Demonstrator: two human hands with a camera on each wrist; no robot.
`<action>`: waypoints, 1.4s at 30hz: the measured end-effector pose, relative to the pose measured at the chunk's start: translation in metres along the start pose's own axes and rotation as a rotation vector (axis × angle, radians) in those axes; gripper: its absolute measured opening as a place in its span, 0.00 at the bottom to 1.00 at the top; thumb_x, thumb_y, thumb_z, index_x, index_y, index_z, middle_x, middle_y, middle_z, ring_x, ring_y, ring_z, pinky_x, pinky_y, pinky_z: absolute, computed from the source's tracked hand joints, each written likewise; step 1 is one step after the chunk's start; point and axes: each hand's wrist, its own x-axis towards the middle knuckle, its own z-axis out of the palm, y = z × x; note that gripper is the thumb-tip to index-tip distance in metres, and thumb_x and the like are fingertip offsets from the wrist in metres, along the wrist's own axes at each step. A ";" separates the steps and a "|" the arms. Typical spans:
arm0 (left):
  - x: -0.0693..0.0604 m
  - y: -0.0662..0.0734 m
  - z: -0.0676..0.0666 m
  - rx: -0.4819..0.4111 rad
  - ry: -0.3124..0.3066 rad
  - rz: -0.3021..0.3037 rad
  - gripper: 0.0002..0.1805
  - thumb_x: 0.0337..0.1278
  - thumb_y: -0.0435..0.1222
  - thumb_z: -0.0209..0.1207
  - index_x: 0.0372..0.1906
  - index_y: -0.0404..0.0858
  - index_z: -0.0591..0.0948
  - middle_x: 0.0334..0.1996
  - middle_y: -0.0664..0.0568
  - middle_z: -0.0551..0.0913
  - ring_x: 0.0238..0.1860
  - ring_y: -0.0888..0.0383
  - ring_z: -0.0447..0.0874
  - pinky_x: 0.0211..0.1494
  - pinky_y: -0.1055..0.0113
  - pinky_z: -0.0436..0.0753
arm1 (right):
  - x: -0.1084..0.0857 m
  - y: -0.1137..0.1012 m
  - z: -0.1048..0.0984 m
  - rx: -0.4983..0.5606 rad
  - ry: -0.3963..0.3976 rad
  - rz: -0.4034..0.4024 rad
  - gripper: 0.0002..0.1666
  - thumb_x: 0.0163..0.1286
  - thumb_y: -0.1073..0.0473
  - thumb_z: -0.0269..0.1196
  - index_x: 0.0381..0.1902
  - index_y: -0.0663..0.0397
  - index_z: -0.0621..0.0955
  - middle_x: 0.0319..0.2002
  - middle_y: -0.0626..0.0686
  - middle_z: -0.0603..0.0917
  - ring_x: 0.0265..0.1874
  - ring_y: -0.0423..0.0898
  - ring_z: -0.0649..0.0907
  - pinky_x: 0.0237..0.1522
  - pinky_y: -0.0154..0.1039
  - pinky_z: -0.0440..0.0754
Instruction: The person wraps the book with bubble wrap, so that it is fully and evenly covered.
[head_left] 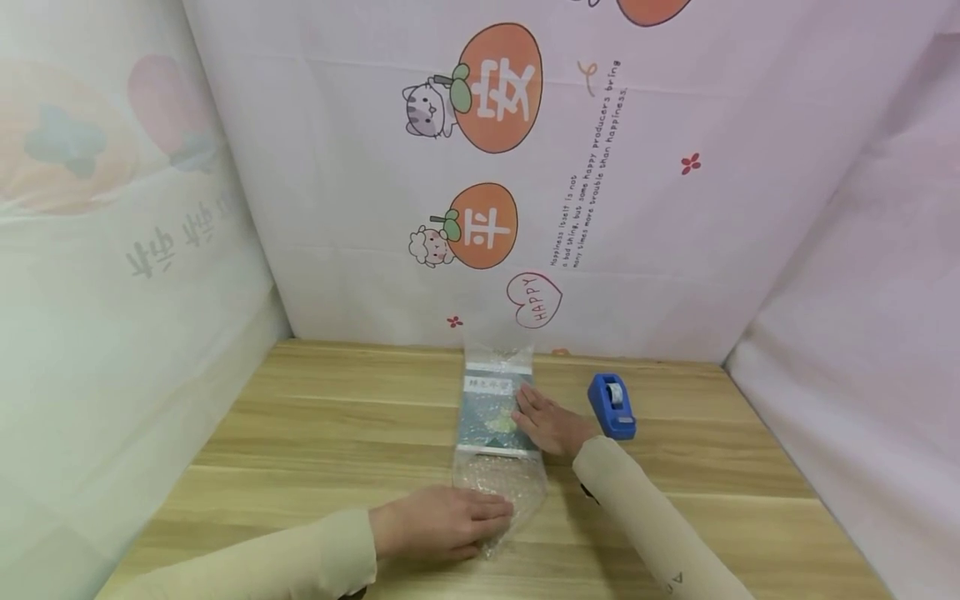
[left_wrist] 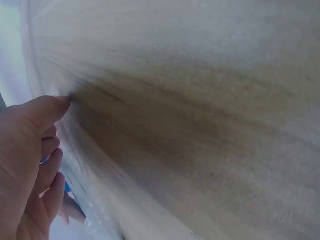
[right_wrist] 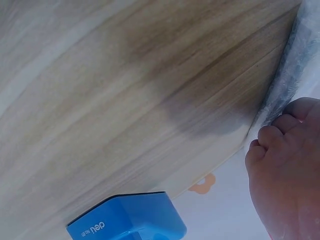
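The left hand (head_left: 442,521) has its fingers extended and close together, resting on the near flap of a clear plastic bubble-wrap sheet (head_left: 501,475). The right hand (head_left: 553,425) has its fingers straightened and slightly spread, fingertips touching the right side of a flat, rectangular teal-and-white item (head_left: 480,415) through the clear film. This item lies beneath the bubble wrap, beyond the left fingertips and to the left of the right palm; the wrap extends past both its near and far ends. To the right of the right fingers, apart from them, stands a blue plastic tape dispenser (head_left: 621,423) carrying a tape roll (head_left: 615,393). Under both hands is a light wood-grain tabletop (head_left: 322,442); beyond the fingers rises a white printed cloth (head_left: 360,208).
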 end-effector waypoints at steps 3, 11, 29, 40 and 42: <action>0.002 0.001 0.003 -0.015 0.038 -0.017 0.26 0.78 0.48 0.57 0.73 0.46 0.77 0.74 0.56 0.78 0.73 0.62 0.77 0.75 0.70 0.76 | 0.000 0.001 0.000 0.013 -0.003 0.005 0.44 0.87 0.35 0.32 0.87 0.57 0.47 0.88 0.56 0.42 0.88 0.56 0.46 0.87 0.57 0.49; 0.007 -0.001 0.007 0.032 0.228 0.035 0.04 0.70 0.40 0.64 0.37 0.52 0.85 0.38 0.70 0.88 0.28 0.73 0.81 0.32 0.82 0.80 | 0.000 0.004 -0.002 0.086 -0.005 0.012 0.44 0.87 0.34 0.32 0.87 0.54 0.47 0.88 0.55 0.41 0.88 0.57 0.45 0.87 0.60 0.47; 0.001 -0.022 -0.009 -0.097 0.481 -0.092 0.07 0.66 0.37 0.69 0.31 0.49 0.85 0.28 0.67 0.90 0.29 0.73 0.87 0.33 0.87 0.79 | -0.005 0.003 -0.010 0.331 -0.044 0.045 0.52 0.80 0.22 0.26 0.87 0.46 0.47 0.88 0.50 0.39 0.88 0.57 0.42 0.86 0.64 0.43; 0.013 -0.065 -0.035 -0.369 0.454 -0.218 0.07 0.72 0.36 0.65 0.44 0.41 0.92 0.37 0.56 0.95 0.34 0.68 0.92 0.40 0.82 0.85 | -0.002 0.007 -0.010 0.363 -0.055 0.072 0.54 0.76 0.18 0.25 0.88 0.43 0.44 0.88 0.48 0.38 0.88 0.57 0.42 0.86 0.65 0.44; 0.017 -0.074 -0.039 -0.408 0.440 -0.260 0.07 0.72 0.36 0.65 0.44 0.40 0.92 0.37 0.55 0.95 0.33 0.68 0.91 0.39 0.81 0.85 | -0.001 0.007 -0.011 0.359 -0.061 0.074 0.55 0.76 0.18 0.24 0.88 0.42 0.43 0.88 0.48 0.38 0.88 0.57 0.43 0.86 0.65 0.44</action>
